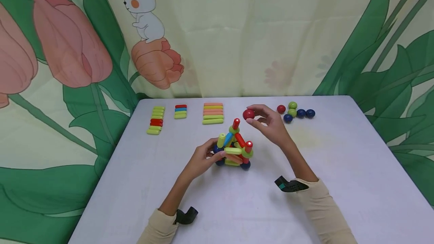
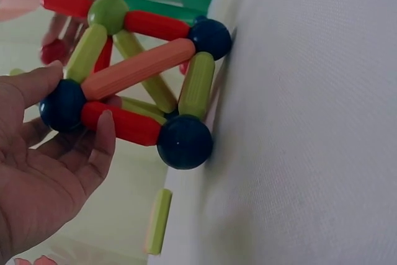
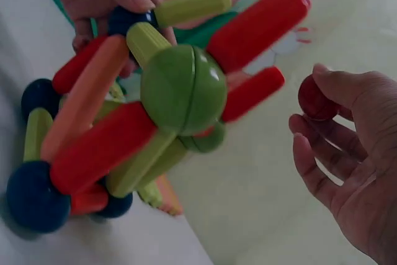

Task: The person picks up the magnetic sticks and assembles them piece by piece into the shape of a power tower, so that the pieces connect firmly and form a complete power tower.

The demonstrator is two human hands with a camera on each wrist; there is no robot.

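Observation:
A frame of coloured rods and balls [image 1: 233, 151] stands on the white table. My left hand [image 1: 202, 160] grips it at its left side, thumb and fingers around a dark blue ball [image 2: 62, 105]. Between thumb and fingertips my right hand [image 1: 270, 124] pinches a red ball [image 1: 248, 114], raised just right of the frame's top. Several rods stick up freely from the frame, among them a red rod [image 1: 236, 123] on a green ball [image 3: 184, 89] and a lime rod [image 1: 221, 140] on the left. In the right wrist view the red ball is apart from the upright rods.
Along the table's back lie sorted rows of rods: a lime and red column [image 1: 156, 120], a short stack [image 1: 181, 111] and an orange, yellow and lime stack [image 1: 213, 113]. Loose red, green and blue balls [image 1: 301, 113] sit at back right. A printed curtain [image 1: 237, 40] hangs behind.

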